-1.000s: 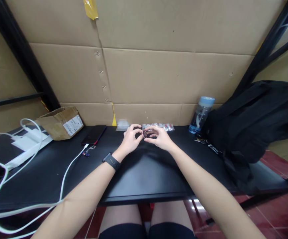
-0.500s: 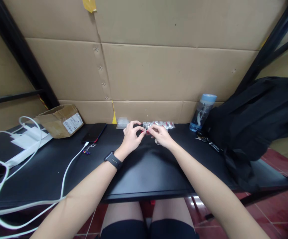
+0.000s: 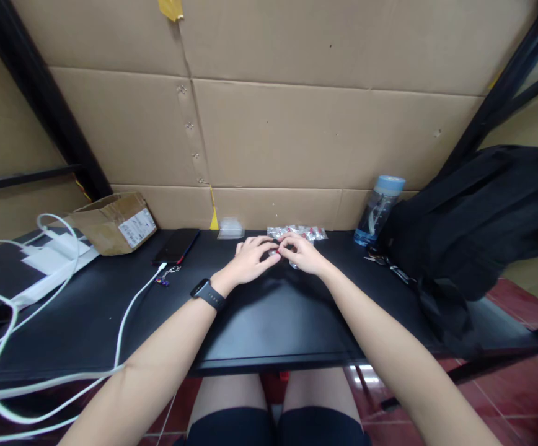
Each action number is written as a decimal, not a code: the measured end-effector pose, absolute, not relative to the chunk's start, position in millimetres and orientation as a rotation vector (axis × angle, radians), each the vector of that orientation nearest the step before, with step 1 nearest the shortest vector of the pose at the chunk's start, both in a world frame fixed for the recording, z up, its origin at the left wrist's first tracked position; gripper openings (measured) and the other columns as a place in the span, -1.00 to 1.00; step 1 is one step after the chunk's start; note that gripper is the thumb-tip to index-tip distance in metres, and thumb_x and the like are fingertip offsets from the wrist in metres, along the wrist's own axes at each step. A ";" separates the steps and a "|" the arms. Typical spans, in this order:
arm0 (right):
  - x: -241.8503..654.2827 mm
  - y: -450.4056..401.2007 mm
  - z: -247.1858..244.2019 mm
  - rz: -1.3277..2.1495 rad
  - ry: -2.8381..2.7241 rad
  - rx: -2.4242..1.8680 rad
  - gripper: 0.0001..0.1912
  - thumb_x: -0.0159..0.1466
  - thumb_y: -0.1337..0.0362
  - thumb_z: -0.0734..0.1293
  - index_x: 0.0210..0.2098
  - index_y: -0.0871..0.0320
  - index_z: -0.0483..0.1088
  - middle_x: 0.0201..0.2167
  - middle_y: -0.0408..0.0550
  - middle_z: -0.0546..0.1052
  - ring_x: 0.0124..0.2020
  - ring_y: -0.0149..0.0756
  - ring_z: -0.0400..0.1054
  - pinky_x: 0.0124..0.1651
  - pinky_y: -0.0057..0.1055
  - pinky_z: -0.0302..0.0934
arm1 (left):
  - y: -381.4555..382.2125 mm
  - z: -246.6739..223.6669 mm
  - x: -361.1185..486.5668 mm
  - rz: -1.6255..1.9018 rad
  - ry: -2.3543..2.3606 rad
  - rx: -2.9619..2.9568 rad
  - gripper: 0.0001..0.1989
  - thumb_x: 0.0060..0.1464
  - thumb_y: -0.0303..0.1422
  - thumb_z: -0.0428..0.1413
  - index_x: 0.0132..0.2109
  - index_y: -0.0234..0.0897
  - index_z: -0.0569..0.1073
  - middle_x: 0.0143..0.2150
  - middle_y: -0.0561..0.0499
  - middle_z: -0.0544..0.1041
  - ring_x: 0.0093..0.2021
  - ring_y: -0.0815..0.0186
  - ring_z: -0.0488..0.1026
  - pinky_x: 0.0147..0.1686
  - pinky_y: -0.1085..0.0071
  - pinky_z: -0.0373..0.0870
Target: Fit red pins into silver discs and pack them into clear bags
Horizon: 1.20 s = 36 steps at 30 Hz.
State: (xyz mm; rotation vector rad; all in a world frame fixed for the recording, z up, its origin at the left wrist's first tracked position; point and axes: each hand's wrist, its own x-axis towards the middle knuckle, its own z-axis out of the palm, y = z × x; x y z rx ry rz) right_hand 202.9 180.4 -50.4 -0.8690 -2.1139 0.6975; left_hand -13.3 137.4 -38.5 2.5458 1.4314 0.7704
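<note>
One small item [image 3: 275,252] is pinched by left hand [image 3: 249,260] and right hand [image 3: 304,256] fingertips. Its direction and long axis cannot be told.

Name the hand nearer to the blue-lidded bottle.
Right. The right hand is left of the bottle, with black tabletop between them. The left hand is farther left, on the side of the right hand away from the bottle.
</note>
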 end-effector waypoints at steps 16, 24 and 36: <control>229.9 184.9 -43.0 0.430 -2.358 -1.098 -0.76 0.21 0.27 0.49 -0.14 0.18 0.53 -0.12 0.03 0.55 -0.11 -0.21 0.42 0.02 -0.27 0.28 | 174.7 -39.7 -86.6 0.737 1.977 2.398 -0.73 0.21 -0.33 0.05 -0.04 -0.08 0.60 0.11 -0.05 0.59 0.15 -0.02 0.45 0.09 0.07 0.32; 251.3 194.0 -45.4 0.687 -2.437 -1.254 -0.55 0.04 0.23 0.58 -0.08 0.20 0.54 -0.19 -0.02 0.56 -0.26 -0.28 0.42 -0.15 -0.38 0.31 | 172.4 -40.9 -86.8 0.522 1.993 2.422 -0.84 0.04 -0.16 0.23 -0.27 -0.07 0.64 -0.12 -0.02 0.67 -0.02 0.02 0.53 -0.04 0.21 0.34; 245.9 190.9 -44.2 0.583 -2.417 -1.281 -0.55 0.05 0.33 0.54 -0.05 0.16 0.53 -0.24 -0.07 0.59 -0.33 -0.33 0.43 -0.21 -0.41 0.27 | 170.0 -40.8 -82.4 0.353 1.930 2.519 -0.88 0.06 -0.32 0.19 -0.33 -0.07 0.64 -0.10 -0.03 0.65 0.04 0.00 0.46 -0.07 0.21 0.31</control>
